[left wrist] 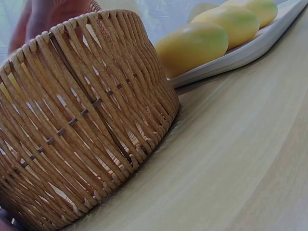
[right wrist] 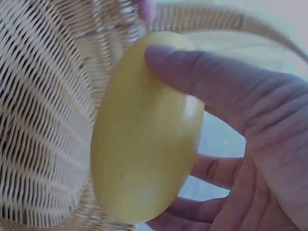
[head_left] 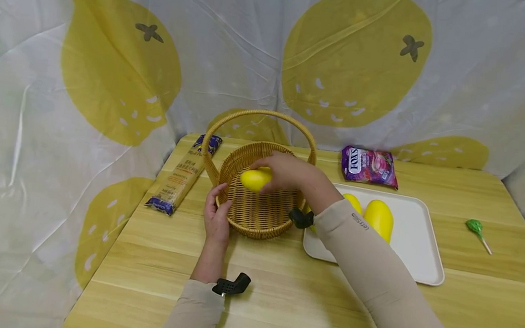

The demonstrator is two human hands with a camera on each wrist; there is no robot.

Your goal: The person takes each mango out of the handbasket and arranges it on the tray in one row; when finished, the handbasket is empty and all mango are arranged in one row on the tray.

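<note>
My right hand [head_left: 289, 174] grips a yellow mango [head_left: 255, 180] over the inside of a round wicker basket [head_left: 258, 211]. In the right wrist view, the thumb lies across the held mango [right wrist: 139, 139] and fingers curl behind it. At the basket's left side, my left hand [head_left: 216, 222] holds the rim, with its thumb towards the inside. The left wrist view shows the woven basket wall [left wrist: 91, 110] close up, with most of the left hand out of sight. More mangoes [left wrist: 192, 48] lie on a white tray [head_left: 413, 234] to the right, partly hidden by my right arm in the head view.
A tall handle [head_left: 263, 113] arches over the basket. To its left lies a pasta packet [head_left: 181, 178]. Behind the tray is a purple candy bag [head_left: 370, 166], and a green lollipop [head_left: 474, 227] lies at the right. A lemon-print curtain [head_left: 235, 42] borders the wooden table [head_left: 269, 300].
</note>
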